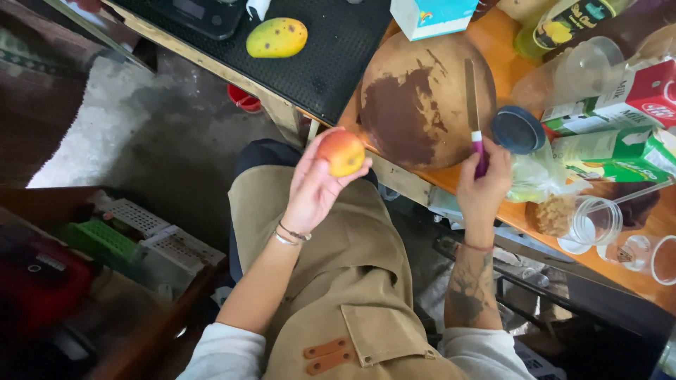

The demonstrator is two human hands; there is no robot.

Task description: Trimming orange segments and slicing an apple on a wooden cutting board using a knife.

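My left hand (pixel 313 184) holds a small orange-red round fruit (pixel 342 152) up over my lap, just short of the table edge. My right hand (pixel 484 184) grips the purple handle of a knife (pixel 474 112), whose blade lies flat across a round wooden cutting board (pixel 415 98) stained dark on one side. I wear a tan apron over my knees.
A yellow-green mango (pixel 277 37) lies on a black mat (pixel 331 56) at the back left. A blue lid (pixel 518 129), milk cartons (pixel 627 98), a plastic bag and clear plastic cups (pixel 584 218) crowd the orange table to the right. White and green crates (pixel 134 232) stand on the floor at left.
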